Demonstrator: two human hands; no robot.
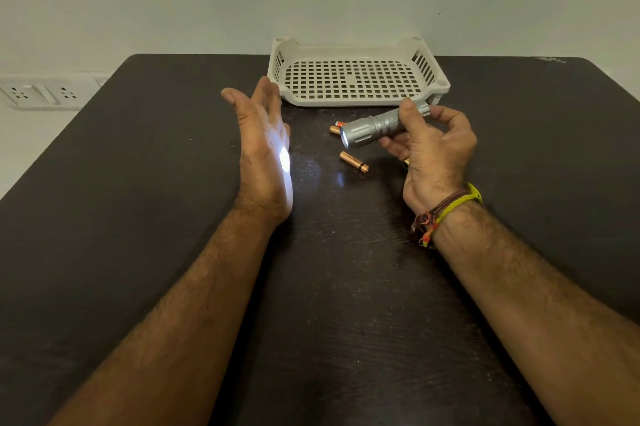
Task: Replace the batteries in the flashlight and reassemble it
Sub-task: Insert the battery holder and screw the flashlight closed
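Flashlight [377, 127], silver and fully assembled, is held above the table [104, 217] by the right hand [434, 152]. The thumb is laid over the top of the knurled barrel near the tail end, and the curled fingers [393, 145] support the barrel from below, so the grip is closed around the rear half while the wider head projects clear of the hand to the left. The long axis runs from upper right at the tail to lower left at the head, and the lens faces the left hand [265, 145]. The lamp is lit: a bright white patch is cast on the edge of the left palm, and a fainter glint is seen on the table beneath. The left hand is held open and upright, fingers straight, palm turned toward the lens, well apart from the flashlight and holding nothing.

One copper-and-black battery [354, 161] lies on the table just below the flashlight head; its printed label is too small to be read. Two further batteries [336, 127] lie partly hidden behind the head. A white perforated tray [353, 100] stands at the far edge of the table. Braided bracelets [441, 214] are worn on the right wrist. Wall sockets [41, 91] are seen at far left.
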